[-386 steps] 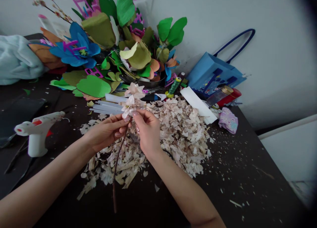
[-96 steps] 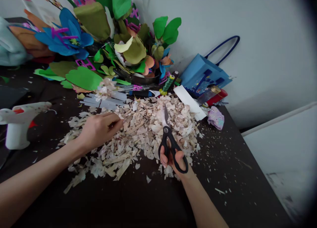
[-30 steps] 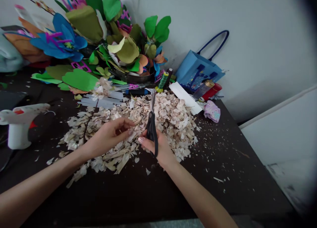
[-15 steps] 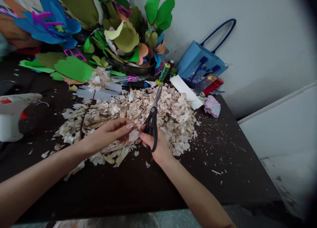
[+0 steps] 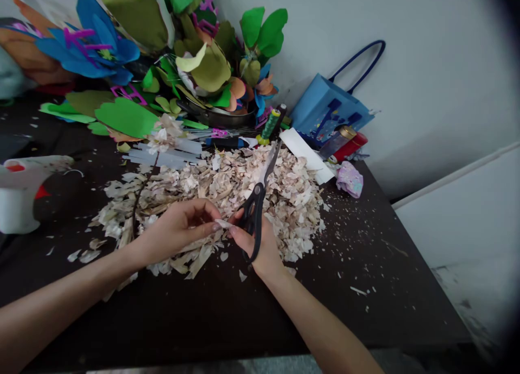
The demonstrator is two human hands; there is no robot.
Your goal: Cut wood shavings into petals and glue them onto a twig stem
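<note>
Between my two hands is a small pale petal-like piece (image 5: 223, 223), pinched at its left end by my left hand (image 5: 184, 225). My right hand (image 5: 260, 244) holds black-handled scissors (image 5: 258, 201), their blades pointing up and away over the pile. The thumb and a fingertip of that hand also touch the pale piece's right end. Beneath and beyond both hands spreads a heap of pale, dry petal-like scraps (image 5: 290, 201). A dark stem topped with a pale ruffled flower (image 5: 164, 133) lies on the heap's left side.
A white glue gun (image 5: 24, 190) stands at the left. Large artificial flowers (image 5: 101, 49) and a dark pan (image 5: 219, 117) fill the back. Green thread (image 5: 269, 126), a white strip (image 5: 306, 156), a blue bag (image 5: 325, 106) and a crumpled pink cloth (image 5: 349, 179) sit at the back right.
The pale piece has turned from facing me to nearly edge-on. The scissors have tilted to the right, and both hands have shifted slightly lower in the view.
</note>
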